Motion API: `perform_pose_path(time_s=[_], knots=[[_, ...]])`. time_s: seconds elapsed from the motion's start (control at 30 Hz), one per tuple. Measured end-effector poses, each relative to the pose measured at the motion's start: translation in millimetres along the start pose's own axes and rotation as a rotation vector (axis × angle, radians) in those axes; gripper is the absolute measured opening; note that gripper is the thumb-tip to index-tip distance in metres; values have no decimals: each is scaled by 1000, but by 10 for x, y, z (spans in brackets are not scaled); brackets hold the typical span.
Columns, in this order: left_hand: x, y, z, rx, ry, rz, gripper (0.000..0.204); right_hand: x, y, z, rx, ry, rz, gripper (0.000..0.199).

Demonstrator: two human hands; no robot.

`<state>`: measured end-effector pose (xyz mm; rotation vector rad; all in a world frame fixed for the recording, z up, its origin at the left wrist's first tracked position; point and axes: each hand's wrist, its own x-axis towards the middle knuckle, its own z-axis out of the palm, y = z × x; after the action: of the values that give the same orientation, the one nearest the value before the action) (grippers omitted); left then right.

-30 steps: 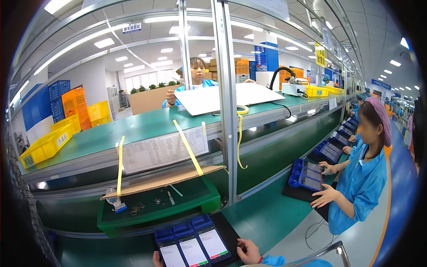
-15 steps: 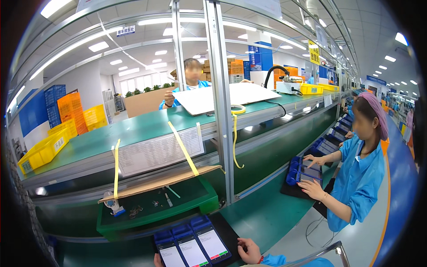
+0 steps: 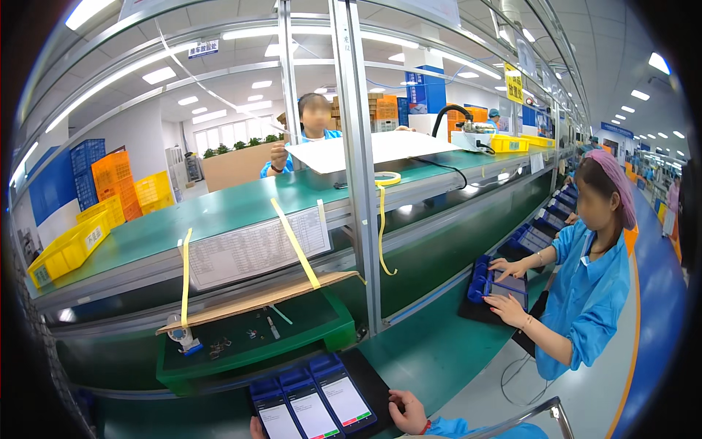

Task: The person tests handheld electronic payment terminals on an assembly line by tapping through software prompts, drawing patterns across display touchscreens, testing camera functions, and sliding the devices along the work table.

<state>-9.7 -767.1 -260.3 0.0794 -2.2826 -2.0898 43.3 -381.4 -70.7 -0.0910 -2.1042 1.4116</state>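
Observation:
Three handheld terminals point(image 3: 311, 413) with blue upper parts and lit white screens lie side by side on a black tray point(image 3: 368, 384) at the lower edge. My right hand point(image 3: 408, 411), a red band at its wrist, rests at the tray's right edge with its fingers curled against it. Only a small part of my left hand point(image 3: 256, 427) shows, beside the leftmost terminal; its fingers are mostly hidden.
Ahead stands a green bench point(image 3: 186, 372) with small loose parts under a cardboard flap point(image 3: 248, 306). A metal post point(image 3: 356, 183) rises beyond the terminals. To the right, a co-worker point(image 3: 589, 278) touches similar devices. Across the upper shelf, another person holds a white panel point(image 3: 380, 150).
The white panel across the shelf has tilted flatter. The right-hand co-worker's hands have shifted slightly over the devices. My hands stay beside the terminals, and the whole view has moved a little.

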Motion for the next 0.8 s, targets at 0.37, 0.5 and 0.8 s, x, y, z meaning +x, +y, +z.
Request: perform_pose_path(time_s=[0.37, 0.5, 0.8], knots=[[-89, 88, -45, -12, 36, 34, 43, 10, 4, -61, 103, -50, 58, 30], [-149, 119, -109, -12, 50, 41, 44, 33, -29, -62, 80, -58, 37, 29], [-271, 263, -267, 12, 60, 57, 44, 44, -37, -89, 36, -38, 42, 28]])
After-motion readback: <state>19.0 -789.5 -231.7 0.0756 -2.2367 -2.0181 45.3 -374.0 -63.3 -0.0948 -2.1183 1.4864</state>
